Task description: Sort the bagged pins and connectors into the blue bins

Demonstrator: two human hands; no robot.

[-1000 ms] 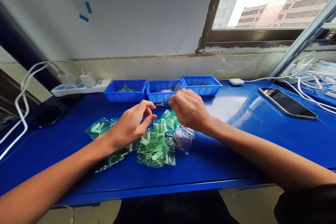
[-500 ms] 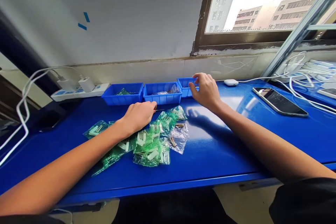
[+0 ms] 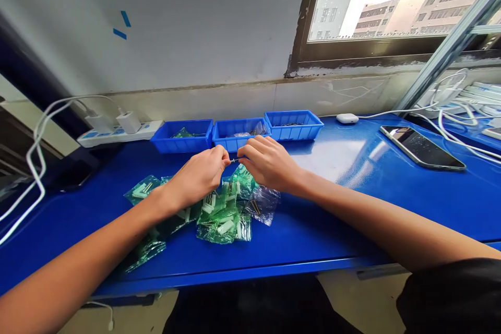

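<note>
My left hand and my right hand meet above a pile of small green plastic bags on the blue table. Both hands are closed in a pinch on a thin metal pin held between their fingertips. The bags hold small white and metal parts. One clear bag lies under my right wrist. Three blue bins stand behind the hands: the left bin, the middle bin and the right bin.
A white power strip with chargers and cables sits at the back left. A phone lies at the right, a white earbud case behind it. More white cables run along the right. A window is above.
My right hand came back from the right bin to the middle and now pinches the pin together with my left hand. My left hand stayed near the bags.
</note>
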